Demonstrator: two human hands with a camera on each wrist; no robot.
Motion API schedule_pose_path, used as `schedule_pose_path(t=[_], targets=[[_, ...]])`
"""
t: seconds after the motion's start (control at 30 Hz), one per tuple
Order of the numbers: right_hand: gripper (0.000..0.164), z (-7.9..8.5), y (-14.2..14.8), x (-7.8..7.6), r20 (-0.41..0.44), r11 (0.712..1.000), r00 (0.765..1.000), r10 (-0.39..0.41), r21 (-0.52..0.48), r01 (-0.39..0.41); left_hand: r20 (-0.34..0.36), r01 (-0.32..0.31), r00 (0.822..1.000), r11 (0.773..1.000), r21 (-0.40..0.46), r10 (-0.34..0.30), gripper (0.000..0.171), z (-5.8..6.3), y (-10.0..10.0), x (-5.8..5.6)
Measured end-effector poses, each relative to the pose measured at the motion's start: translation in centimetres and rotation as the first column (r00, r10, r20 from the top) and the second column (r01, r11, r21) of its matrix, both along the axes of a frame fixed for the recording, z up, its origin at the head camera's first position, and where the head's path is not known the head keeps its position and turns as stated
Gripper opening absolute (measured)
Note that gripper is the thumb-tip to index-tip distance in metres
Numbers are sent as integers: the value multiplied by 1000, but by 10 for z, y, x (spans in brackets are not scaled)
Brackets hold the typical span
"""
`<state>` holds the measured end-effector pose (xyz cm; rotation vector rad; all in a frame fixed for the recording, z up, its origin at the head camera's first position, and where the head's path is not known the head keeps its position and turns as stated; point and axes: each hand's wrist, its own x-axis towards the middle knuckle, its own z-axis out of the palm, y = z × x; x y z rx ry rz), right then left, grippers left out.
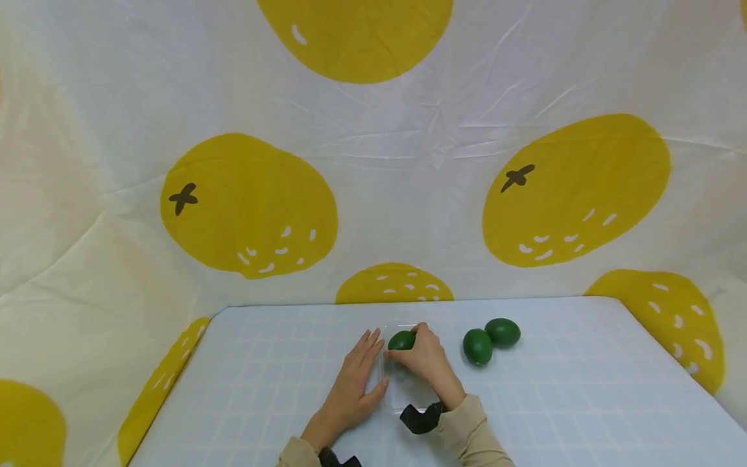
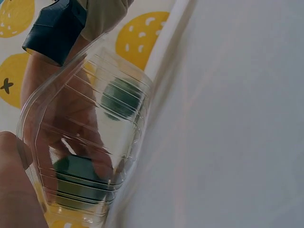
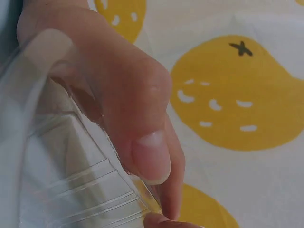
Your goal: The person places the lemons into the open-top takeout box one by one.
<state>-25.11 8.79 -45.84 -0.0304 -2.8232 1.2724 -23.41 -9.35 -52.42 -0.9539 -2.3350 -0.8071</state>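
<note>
A clear plastic box (image 1: 410,392) with ribbed walls (image 2: 121,152) stands on the table in front of the person. The right hand (image 1: 428,359) reaches into its far end and holds a dark green lime (image 1: 401,340) between thumb and fingers. Through the clear wall in the left wrist view, that lime (image 2: 78,176) shows low down by the fingertips. The left hand (image 1: 352,384) lies along the box's left side, its fingers straight and its thumb by the wall. In the right wrist view, the right thumb (image 3: 151,159) is beside the box wall, and the lime is hidden.
Two more green limes, one nearer (image 1: 477,347) and one farther (image 1: 502,333), lie close together to the right of the box. A pale checked cloth (image 1: 280,383) covers the table. Behind it hangs a white curtain (image 1: 408,194) printed with yellow fruit.
</note>
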Motion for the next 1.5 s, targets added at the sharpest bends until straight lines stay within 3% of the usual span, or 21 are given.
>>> schedule_pose_path(t=[0.37, 0.67, 1.1, 1.5], targets=[[73, 0, -2, 0, 0, 1000, 1000, -18, 3, 18, -10, 12, 1000, 1000, 6, -12, 61, 0, -2, 0], [74, 2, -2, 2, -21, 999, 999, 24, 24, -24, -23, 2, 1000, 1000, 8, -2, 62, 1, -1, 0], [63, 3, -3, 5, -60, 996, 995, 76, 51, -73, -44, -8, 999, 1000, -4, 7, 61, 0, -1, -1], [65, 2, -5, 6, -89, 993, 992, 88, 81, -81, -26, -20, 999, 1000, -3, 20, 63, 0, -2, 0]])
